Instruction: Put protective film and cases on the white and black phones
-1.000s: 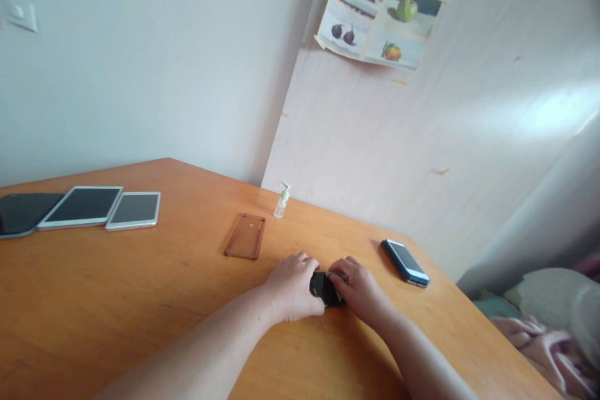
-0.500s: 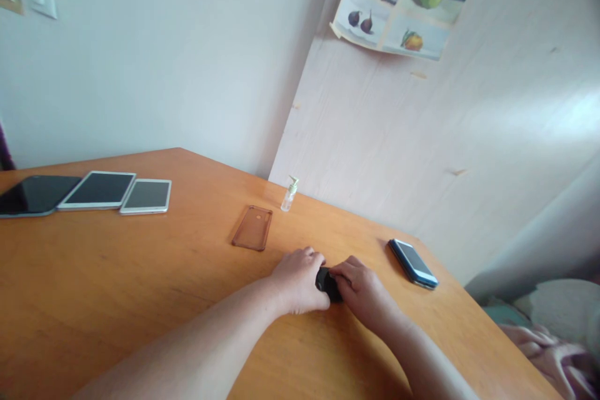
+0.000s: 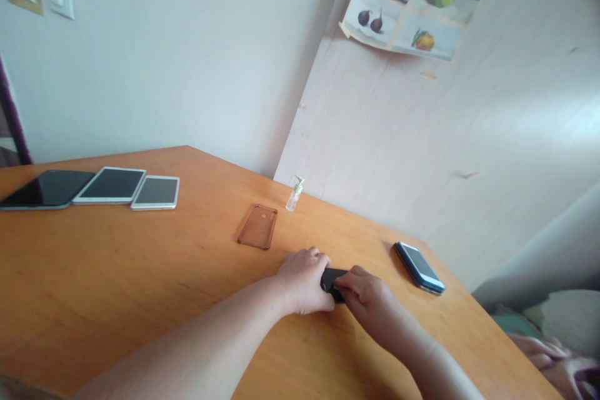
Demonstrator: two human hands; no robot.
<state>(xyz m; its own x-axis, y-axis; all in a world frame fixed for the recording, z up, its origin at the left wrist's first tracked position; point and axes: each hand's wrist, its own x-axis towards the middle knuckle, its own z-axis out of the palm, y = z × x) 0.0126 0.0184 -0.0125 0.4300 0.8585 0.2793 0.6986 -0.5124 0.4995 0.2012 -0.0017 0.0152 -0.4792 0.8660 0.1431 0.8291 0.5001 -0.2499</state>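
A small, flat black thing that looks like a smartphone (image 3: 330, 277) lies on the table between my hands, partly hidden by them. My left hand (image 3: 307, 280) grips its left end, thumb at the near edge and fingers at the far edge. Pinched together, the fingers of my right hand (image 3: 365, 294) press on its upper face toward the right; whatever is in the pinch is too small to name. Beyond my left hand lies a translucent brown phone case (image 3: 258, 227), and behind that stands a small clear pump bottle (image 3: 295, 194).
On the wooden table (image 3: 197, 231), a black tablet (image 3: 49, 189), a white tablet (image 3: 112, 185) and a smaller white-framed device (image 3: 156, 192) lie side by side at left. Stacked phones (image 3: 419, 267) sit near the right edge. Painted fruit sheets (image 3: 417, 6) hang on the panel behind.
My right hand's pinched fingers have shifted slightly nearer and right over the black thing, uncovering more of its far part. My left hand keeps its hold. The whole view has shifted a little.
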